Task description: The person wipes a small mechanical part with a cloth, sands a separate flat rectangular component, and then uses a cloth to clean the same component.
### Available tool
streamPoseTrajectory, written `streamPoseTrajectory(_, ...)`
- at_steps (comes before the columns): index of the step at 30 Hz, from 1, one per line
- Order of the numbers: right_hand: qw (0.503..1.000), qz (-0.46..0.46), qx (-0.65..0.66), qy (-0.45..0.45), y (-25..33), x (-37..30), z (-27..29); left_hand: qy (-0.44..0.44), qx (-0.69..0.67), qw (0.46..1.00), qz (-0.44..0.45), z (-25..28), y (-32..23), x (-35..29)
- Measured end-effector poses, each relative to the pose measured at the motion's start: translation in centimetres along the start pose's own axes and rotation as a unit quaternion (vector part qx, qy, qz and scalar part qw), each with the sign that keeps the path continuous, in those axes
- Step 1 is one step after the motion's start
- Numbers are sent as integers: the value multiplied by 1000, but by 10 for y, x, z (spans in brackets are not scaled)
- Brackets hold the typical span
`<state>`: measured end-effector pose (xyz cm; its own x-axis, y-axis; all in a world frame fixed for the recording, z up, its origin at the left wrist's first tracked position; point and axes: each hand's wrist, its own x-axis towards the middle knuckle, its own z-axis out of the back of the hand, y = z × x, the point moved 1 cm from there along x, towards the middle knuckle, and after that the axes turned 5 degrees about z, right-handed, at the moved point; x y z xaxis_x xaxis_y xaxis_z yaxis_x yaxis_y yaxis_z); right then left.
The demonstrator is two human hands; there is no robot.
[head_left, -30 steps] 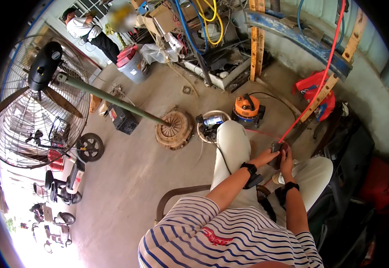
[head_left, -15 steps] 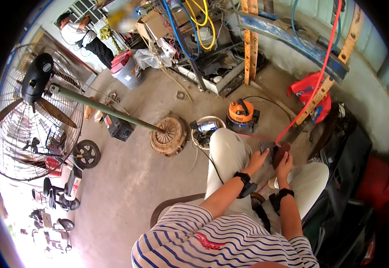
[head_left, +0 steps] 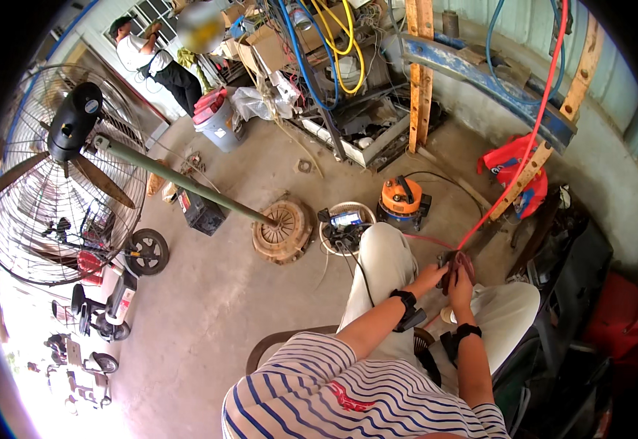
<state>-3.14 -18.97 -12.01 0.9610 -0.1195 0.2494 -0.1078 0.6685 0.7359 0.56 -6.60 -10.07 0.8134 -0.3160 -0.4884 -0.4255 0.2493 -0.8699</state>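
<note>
Far to the left of both hands a big floor fan [head_left: 63, 175] leans over a wide stretch of bare concrete floor [head_left: 209, 307], while ahead of them a cluttered shelf rack [head_left: 355, 124] and a pale wall [head_left: 597, 154] close that side in, with a rusty clutch disc [head_left: 282, 230] and an orange vacuum [head_left: 401, 201] on the ground just beyond the knees. The left hand [head_left: 430, 278] and right hand [head_left: 461, 284] meet above the lap, both closed around a small dark reddish part [head_left: 454, 262] pinched between their fingertips, a red hose [head_left: 524, 146] rising from it
</note>
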Motion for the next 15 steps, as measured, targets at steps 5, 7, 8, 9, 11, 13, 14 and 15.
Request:
streamPoseTrajectory(5, 986, -17, -159, -37, 13, -4, 4, 24, 16, 998, -56, -9, 24, 14)
streamPoseTrajectory(7, 984, -19, -176, -37, 8, -4, 5, 10, 139, 988, -62, -11, 29, 18)
streamPoseTrajectory(8, 981, -18, -190, -37, 7, -3, 5, 10, 139, 988, -61, -14, 31, 20)
streamPoseTrajectory(9, 981, -20, -190, -35, 6, -3, 3, -32, 174, 980, -87, -18, 32, 20)
streamPoseTrajectory(11, 988, -38, -145, -42, 4, -4, -5, -75, 210, 969, -110, -23, 35, 19)
streamPoseTrajectory(13, 989, -79, -91, -81, 1, -6, -11, -55, 158, 983, -81, -26, 34, 20)
streamPoseTrajectory(14, 985, -115, -51, -119, -1, -8, -12, -55, 158, 983, -81, -27, 33, 20)
streamPoseTrajectory(15, 985, -115, -50, -115, -2, -6, -12, -67, 180, 976, -99, -27, 33, 19)
